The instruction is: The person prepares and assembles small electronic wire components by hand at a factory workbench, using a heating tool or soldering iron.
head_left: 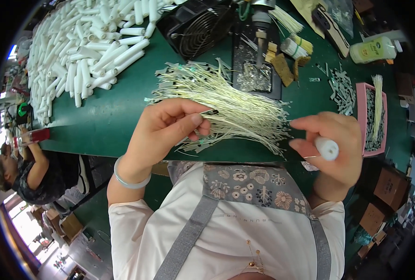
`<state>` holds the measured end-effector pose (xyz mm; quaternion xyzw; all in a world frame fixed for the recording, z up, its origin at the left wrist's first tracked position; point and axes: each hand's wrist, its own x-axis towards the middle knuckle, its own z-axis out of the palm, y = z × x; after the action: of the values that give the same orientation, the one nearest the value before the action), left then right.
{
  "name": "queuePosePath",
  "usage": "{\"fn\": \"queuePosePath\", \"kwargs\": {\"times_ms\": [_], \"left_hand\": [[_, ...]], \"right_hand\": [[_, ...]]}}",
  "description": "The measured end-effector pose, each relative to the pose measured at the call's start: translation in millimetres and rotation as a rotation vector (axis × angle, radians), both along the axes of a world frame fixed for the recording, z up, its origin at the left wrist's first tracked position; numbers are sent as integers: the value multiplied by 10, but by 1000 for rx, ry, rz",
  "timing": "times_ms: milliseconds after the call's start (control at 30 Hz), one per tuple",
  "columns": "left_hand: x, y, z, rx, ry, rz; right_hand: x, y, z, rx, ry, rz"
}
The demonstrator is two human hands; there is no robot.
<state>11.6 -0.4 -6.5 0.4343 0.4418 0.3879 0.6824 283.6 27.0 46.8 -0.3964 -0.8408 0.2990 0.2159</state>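
Observation:
My left hand [168,128] is closed in a pinch at the left part of a wire bundle. Between its thumb and forefinger is a small thin piece with a dark end [212,112], too small to name surely. The bundle of thin pale yellow wires [249,105] lies across the green table under and beyond my hands, with flat grey strips at its left end. My right hand [336,140], right of the bundle, holds a short white plastic tube [327,148] in its curled fingers. Its thumb and forefinger are apart, pointing towards the wire ends.
Many white tubes [86,70] are heaped at the far left. A black fan [203,35] and a soldering stand [256,77] stand behind the bundle. Rightward are small grey strips [342,91], a pink tray [382,144] and a bottle [373,50]. Another person [30,168] sits at left.

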Motion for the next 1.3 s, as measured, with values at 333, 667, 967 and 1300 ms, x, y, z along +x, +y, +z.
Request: {"fn": "queuePosePath", "kwargs": {"times_ms": [333,667,967,1300], "left_hand": [[265,129,19,9,154,-98],[337,124,68,-53,145,-86],[321,107,23,21,148,-113],[341,210,-207,212,-223,-125]], "right_hand": [[-245,70,-484,562,218,116],[-253,131,-567,484,263,30],[-247,129,-564,305,269,44],[-329,79,-603,19,423,24]]}}
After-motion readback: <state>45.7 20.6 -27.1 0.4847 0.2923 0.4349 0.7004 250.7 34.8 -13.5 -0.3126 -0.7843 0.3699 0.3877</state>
